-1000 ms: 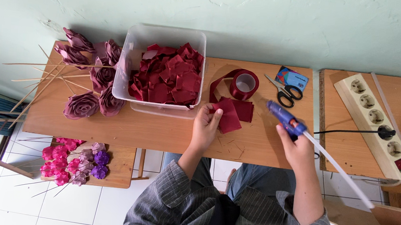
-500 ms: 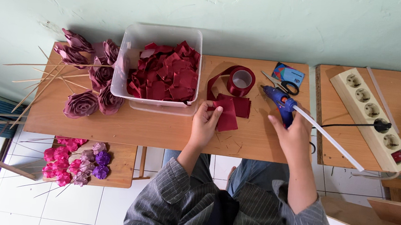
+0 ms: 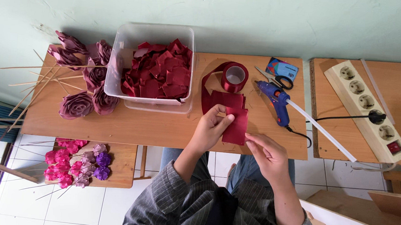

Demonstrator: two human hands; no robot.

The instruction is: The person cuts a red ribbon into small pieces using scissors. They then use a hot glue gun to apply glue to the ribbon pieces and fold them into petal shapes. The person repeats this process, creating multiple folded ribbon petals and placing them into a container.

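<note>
Left hand (image 3: 211,127) pinches a dark red ribbon square (image 3: 236,125) just in front of the ribbon roll (image 3: 234,77); right hand (image 3: 264,152) hangs open beside it, perhaps touching. Finished roses (image 3: 87,86) lie left of the roll; a tub (image 3: 156,34) of cut squares remains, glue gun (image 3: 275,101) set down on the counter (image 3: 161,128).

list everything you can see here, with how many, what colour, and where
clear plastic tub: one, back of table, holding dark red ribbon squares
maroon ribbon roses on sticks: several, table's left end
dark red ribbon roll: one, right of tub
scissors: one, black-handled, by roll
blue glue gun: one, right of roll
power strip: one, cream, right-hand table
pink and purple roses: a bunch, lower shelf
left hand: pinching dark red ribbon piece
right hand: beside that piece
</note>
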